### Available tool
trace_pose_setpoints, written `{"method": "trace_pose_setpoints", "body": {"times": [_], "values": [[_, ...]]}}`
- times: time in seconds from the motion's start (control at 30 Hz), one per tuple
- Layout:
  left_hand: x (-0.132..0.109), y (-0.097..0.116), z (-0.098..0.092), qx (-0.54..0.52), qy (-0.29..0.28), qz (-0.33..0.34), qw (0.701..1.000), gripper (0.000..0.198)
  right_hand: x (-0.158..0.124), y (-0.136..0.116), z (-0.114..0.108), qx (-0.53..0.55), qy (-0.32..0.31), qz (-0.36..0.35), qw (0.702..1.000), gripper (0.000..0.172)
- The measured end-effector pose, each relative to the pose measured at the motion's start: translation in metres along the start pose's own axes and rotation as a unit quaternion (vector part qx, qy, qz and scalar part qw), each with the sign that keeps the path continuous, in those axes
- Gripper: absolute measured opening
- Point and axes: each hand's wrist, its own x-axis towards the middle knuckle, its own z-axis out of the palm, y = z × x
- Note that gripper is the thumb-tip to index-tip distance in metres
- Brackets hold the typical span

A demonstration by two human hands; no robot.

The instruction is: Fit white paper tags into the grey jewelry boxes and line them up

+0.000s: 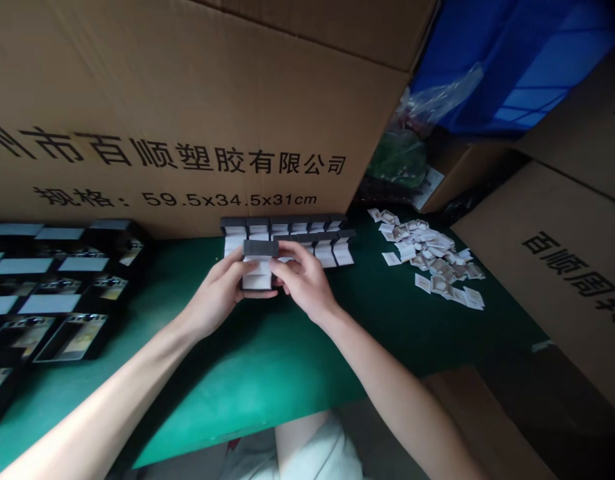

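Observation:
Between my two hands is a small jewelry box (257, 265) with a dark grey lid, opened to show its white lining. My left hand (221, 283) grips its left side, the thumb on the white inside. On the right side, my right hand (305, 277) holds it too, with its thumb at the lining's edge. Just behind stand two rows of similar open boxes (332, 248), dark lids up and white inside; my hands partly hide them. A heap of small white cards or inserts (430, 250) lies to the right.
Several black boxes with clear-looking fronts (52, 293) stand in rows at the left of the green table (227, 387). A big printed carton (187, 100) walls off the back. Another carton (562, 267) is at the right, with a blue crate (517, 67) and plastic bags (402, 153) behind.

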Motion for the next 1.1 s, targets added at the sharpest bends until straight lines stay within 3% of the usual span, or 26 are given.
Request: {"method": "trace_pose_setpoints", "body": {"times": [0.27, 0.4, 0.47, 0.63, 0.87, 1.0, 1.1], "values": [[-0.003, 0.006, -0.001, 0.007, -0.019, -0.005, 1.0, 0.034, -0.001, -0.009, -0.008, 0.047, -0.09, 0.063, 0.993, 0.037], [-0.006, 0.008, -0.004, -0.004, -0.087, -0.002, 0.996, 0.056, -0.003, -0.014, -0.012, 0.056, -0.191, 0.067, 0.978, 0.033], [-0.007, 0.009, -0.004, -0.014, -0.117, 0.006, 0.993, 0.06, -0.004, -0.013, -0.011, 0.061, -0.203, 0.046, 0.976, 0.034], [-0.009, 0.012, 0.001, 0.009, -0.109, 0.011, 0.994, 0.062, -0.005, -0.009, -0.006, 0.068, -0.172, 0.004, 0.983, 0.031], [-0.007, 0.009, 0.001, 0.001, -0.106, 0.0, 0.994, 0.051, -0.005, -0.009, -0.002, 0.065, -0.122, 0.027, 0.99, 0.04], [-0.004, 0.011, 0.004, -0.057, -0.077, 0.004, 0.995, 0.043, -0.007, -0.006, 0.0, -0.015, -0.004, -0.044, 0.999, 0.03], [-0.004, 0.015, 0.006, -0.088, -0.039, 0.018, 0.995, 0.045, -0.01, -0.003, 0.0, -0.149, 0.084, -0.147, 0.974, 0.021]]}}
